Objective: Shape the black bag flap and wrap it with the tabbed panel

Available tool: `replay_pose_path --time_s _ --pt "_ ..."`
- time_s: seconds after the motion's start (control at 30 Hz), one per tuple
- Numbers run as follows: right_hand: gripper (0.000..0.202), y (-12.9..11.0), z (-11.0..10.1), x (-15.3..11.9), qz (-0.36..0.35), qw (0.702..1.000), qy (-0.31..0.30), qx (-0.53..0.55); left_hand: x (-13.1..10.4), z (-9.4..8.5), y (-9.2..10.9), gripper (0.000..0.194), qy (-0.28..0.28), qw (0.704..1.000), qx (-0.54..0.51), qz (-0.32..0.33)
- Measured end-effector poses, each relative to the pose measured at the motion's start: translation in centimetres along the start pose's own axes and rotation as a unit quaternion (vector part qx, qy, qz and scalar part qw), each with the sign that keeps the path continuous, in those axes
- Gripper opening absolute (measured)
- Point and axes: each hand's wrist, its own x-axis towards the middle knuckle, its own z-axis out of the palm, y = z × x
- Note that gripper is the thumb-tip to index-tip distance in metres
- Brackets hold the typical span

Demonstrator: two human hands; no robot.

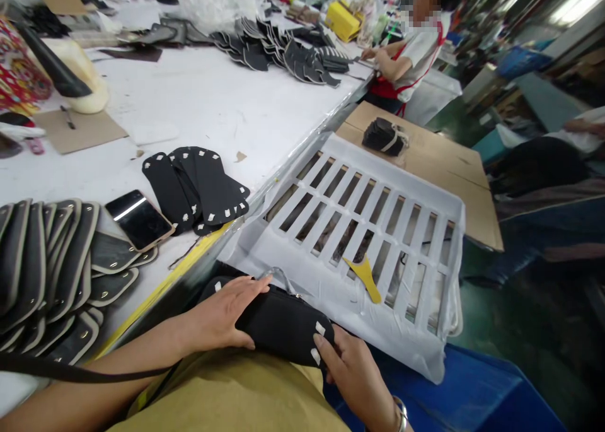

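A long black padded panel (278, 321) with rounded ends and small white tabs lies across my lap. Over its left part rests my left hand (229, 312), fingers stretched out along the far edge and thumb apart from them. My right hand (345, 362) grips the right end, thumb on top beside two white tabs and fingers underneath, out of sight. Several similar black panels with white tabs (210, 186) lie fanned on the white table (198, 98). A smartphone (139, 219) is next to them.
A white slatted crate (326, 255) bears a yellow tool (365, 279), right of the table edge. Behind it, a tied black bundle (385, 135) sits on cardboard (449, 173). Pale-edged dark pieces (51, 262) are stacked at left. A person (411, 60) works at the far table edge.
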Motion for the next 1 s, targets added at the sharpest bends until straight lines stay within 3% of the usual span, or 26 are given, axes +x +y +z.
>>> replay_pose_path --time_s 0.1,0.27,0.5,0.63,0.83,1.0 --pt "0.03 -0.2 -0.1 0.0 -0.015 1.0 0.004 0.007 0.0 0.2 -0.1 0.103 0.002 1.0 0.006 0.013" --pt "0.031 0.4 0.2 0.0 0.019 0.999 0.024 -0.015 0.0 0.3 0.3 0.1 0.006 0.999 0.025 0.036" --pt "0.03 0.6 0.5 0.3 0.041 0.997 0.054 -0.044 0.8 1.1 0.4 0.112 -0.006 0.995 0.043 0.091" --pt "0.031 0.7 0.6 0.4 0.046 0.996 0.055 -0.048 1.3 1.4 0.6 0.111 -0.002 0.996 0.035 0.085" --pt "0.038 1.5 0.7 0.1 0.062 0.992 0.076 -0.082 1.2 1.3 1.1 0.09 0.018 0.991 0.074 0.107" --pt "0.041 2.3 0.6 -0.6 0.092 0.994 0.065 -0.008 1.2 1.9 0.5 0.07 0.033 0.979 0.132 0.153"
